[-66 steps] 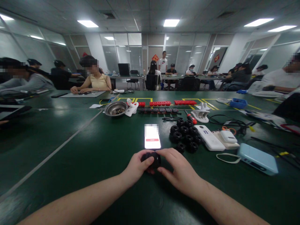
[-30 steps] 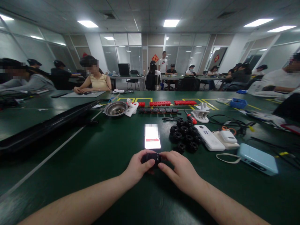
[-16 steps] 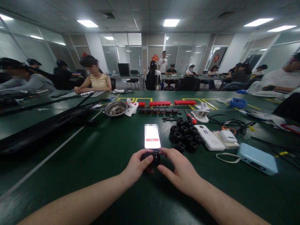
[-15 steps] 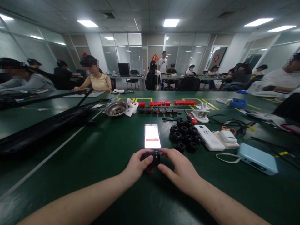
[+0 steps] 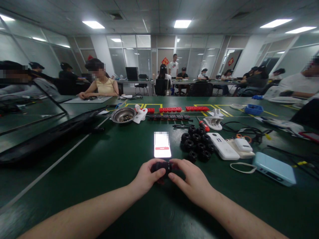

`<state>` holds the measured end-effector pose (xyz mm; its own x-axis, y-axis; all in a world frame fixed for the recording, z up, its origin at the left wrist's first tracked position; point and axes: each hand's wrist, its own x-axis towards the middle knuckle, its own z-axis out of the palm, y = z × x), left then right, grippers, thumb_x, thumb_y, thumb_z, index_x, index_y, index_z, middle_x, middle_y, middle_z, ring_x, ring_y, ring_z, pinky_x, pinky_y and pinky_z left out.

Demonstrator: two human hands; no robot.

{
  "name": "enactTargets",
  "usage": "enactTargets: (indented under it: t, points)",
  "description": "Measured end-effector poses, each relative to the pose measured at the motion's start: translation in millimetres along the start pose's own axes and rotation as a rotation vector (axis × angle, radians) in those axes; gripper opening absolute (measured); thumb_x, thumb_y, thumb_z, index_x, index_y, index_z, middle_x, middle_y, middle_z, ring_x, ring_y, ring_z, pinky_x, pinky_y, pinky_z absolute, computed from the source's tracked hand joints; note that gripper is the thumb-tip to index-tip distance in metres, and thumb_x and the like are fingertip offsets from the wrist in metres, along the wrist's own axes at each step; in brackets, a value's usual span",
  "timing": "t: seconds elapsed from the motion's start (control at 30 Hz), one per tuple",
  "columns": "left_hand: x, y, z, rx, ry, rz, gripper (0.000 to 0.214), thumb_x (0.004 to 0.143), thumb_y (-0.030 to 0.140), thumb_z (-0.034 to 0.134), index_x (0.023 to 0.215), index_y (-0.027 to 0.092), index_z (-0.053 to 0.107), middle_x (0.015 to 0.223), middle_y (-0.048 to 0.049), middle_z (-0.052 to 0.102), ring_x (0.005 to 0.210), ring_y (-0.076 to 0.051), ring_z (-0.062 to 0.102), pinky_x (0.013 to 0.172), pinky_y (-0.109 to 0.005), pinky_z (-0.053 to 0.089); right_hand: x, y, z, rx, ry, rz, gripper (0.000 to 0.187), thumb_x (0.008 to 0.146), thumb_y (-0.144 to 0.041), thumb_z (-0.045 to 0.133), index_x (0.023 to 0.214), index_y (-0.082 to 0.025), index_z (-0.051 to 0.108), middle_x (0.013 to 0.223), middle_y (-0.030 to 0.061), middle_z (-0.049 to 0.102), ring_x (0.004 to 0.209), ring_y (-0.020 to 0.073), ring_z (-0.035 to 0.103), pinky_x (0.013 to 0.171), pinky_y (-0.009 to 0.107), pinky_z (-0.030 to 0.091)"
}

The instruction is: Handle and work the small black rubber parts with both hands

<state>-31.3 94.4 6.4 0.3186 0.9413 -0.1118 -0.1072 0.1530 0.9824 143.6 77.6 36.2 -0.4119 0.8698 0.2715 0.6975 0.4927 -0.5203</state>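
Note:
Both hands meet low over the green table [image 5: 104,166] around a small black wheel [image 5: 163,166]. My left hand [image 5: 147,177] grips its left side with the thumb on top. My right hand [image 5: 193,181] pinches its right side with fingers curled. Just beyond the wheel lies a lit phone [image 5: 162,149]. A cluster of several more black wheels [image 5: 196,142] sits to the right of the phone.
White devices [image 5: 222,146] and a light blue box [image 5: 274,168] lie at right, with cables. A metal bowl [image 5: 123,115], red parts [image 5: 170,109] and a red-handled screwdriver [image 5: 203,124] sit farther back. A long black case [image 5: 47,136] lies at left. Other people sit around neighbouring tables.
My hands have stayed on the wheel, turning it slightly. At left the long black case appeared and its lid has swung upward.

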Motion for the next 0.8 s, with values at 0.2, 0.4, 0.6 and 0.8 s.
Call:
enactTargets:
  t: [0.2, 0.4, 0.6, 0.8]
  points:
    - [1.3, -0.8, -0.2, 0.008, -0.033, -0.017, 0.055, 0.059, 0.053, 0.065, 0.093, 0.011, 0.054, 0.076, -0.0043, 0.059, 0.055, -0.014, 0.058, 0.051, -0.027, 0.046, 0.8, 3.5, 1.0, 0.038, 0.011, -0.138, 0.035, 0.076, -0.023, 0.058, 0.11, -0.018, 0.051, 0.097, 0.0078, 0.06, 0.089, 0.0199, 0.055, 0.077, 0.034, 0.045]
    - [-2.0, 4.3, 1.5, 0.003, -0.008, -0.004, 0.047, 0.061, 0.047, 0.066, 0.091, 0.012, 0.055, 0.082, -0.0042, 0.058, 0.062, -0.014, 0.058, 0.053, -0.026, 0.047, -0.3, -0.7, -2.1, 0.01, 0.02, -0.039, 0.028, 0.08, -0.027, 0.053, 0.106, -0.017, 0.053, 0.091, 0.0075, 0.061, 0.083, 0.0206, 0.056, 0.071, 0.035, 0.046]
    - [1.0, 0.3, 0.5, 0.002, -0.026, -0.02, 0.054, 0.058, 0.051, 0.067, 0.093, 0.011, 0.054, 0.077, -0.0047, 0.059, 0.056, -0.015, 0.059, 0.051, -0.026, 0.047, 1.4, 2.6, 0.2, 0.029, 0.01, -0.075, 0.024, 0.078, -0.022, 0.056, 0.101, -0.016, 0.055, 0.091, 0.0077, 0.061, 0.084, 0.0201, 0.055, 0.074, 0.035, 0.046]
    - [0.4, 1.3, 0.6, 0.004, -0.003, -0.024, 0.045, 0.064, 0.046, 0.065, 0.092, 0.012, 0.056, 0.079, -0.0051, 0.06, 0.058, -0.014, 0.059, 0.052, -0.026, 0.047, 0.0, 0.0, -3.4, 0.047, 0.046, -0.108, 0.032, 0.077, -0.022, 0.056, 0.108, -0.018, 0.05, 0.099, 0.0068, 0.059, 0.09, 0.0199, 0.054, 0.077, 0.035, 0.045]
